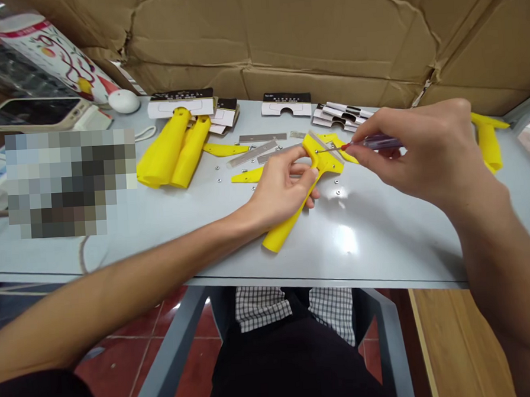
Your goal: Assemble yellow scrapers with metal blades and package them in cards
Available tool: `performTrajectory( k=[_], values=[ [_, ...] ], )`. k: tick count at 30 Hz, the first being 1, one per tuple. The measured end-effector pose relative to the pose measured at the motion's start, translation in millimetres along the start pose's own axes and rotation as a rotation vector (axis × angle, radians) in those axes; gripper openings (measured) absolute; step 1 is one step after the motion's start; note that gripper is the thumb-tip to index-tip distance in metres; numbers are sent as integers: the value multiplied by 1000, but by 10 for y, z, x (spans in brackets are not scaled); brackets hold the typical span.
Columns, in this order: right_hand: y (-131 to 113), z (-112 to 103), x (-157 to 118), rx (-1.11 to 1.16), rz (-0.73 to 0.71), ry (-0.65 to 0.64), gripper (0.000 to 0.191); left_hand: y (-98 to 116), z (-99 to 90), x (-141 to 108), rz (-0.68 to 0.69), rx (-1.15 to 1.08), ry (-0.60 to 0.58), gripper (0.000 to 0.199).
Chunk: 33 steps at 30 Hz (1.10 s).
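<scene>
My left hand [282, 183] is wrapped around a yellow plastic scraper [288, 222], a tube-shaped handle with a wide head that carries a thin metal blade. Between the thumb and fingers of my right hand [417, 149] is a screwdriver [380, 142] with a clear purplish handle. Its tip meets a small screw [316, 152] on the scraper's head. Behind the scraper lie loose metal blades [262, 137] and flat yellow pieces [246, 176]. Small nuts [336, 182] are scattered on the tabletop around it.
Two yellow handles [169, 150] lean on black-and-white cards [180, 103] at the left of the table [205, 243]. More cards [340, 116] lie at the back. Another yellow scraper [488, 142] is at the right. A phone [33, 113] and a white egg-shaped object [123, 101] sit far left. Cardboard [283, 37] stands behind.
</scene>
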State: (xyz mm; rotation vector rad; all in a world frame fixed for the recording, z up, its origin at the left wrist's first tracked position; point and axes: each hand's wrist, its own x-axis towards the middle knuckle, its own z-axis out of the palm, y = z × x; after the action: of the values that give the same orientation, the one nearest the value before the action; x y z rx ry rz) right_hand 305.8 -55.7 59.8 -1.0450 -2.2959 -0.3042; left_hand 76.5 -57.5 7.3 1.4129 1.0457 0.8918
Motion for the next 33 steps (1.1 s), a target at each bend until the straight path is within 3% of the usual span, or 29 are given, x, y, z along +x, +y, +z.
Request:
performTrajectory(
  k=[8, 11, 14, 25, 28, 31, 33],
  values=[
    [26, 33, -22, -175, 68, 14, 13, 26, 7, -18, -12, 15, 3, 28],
    [10, -3, -5, -114, 60, -35, 6, 11, 7, -8, -14, 5, 5, 28],
    [2, -33, 3, -50, 15, -74, 12, -6, 3, 6, -14, -7, 10, 27],
    [-31, -18, -16, -142, 73, -87, 12, -12, 8, 12, -12, -6, 16, 24],
    [-42, -53, 11, -113, 35, -100, 15, -12, 2, 10, -14, -5, 12, 24],
    [-40, -71, 21, -102, -5, -95, 2, -10, -5, 10, -17, -3, 14, 24],
    [-32, -62, 13, -114, -2, -71, 5, -7, -6, 10, -20, 0, 15, 24]
  ],
)
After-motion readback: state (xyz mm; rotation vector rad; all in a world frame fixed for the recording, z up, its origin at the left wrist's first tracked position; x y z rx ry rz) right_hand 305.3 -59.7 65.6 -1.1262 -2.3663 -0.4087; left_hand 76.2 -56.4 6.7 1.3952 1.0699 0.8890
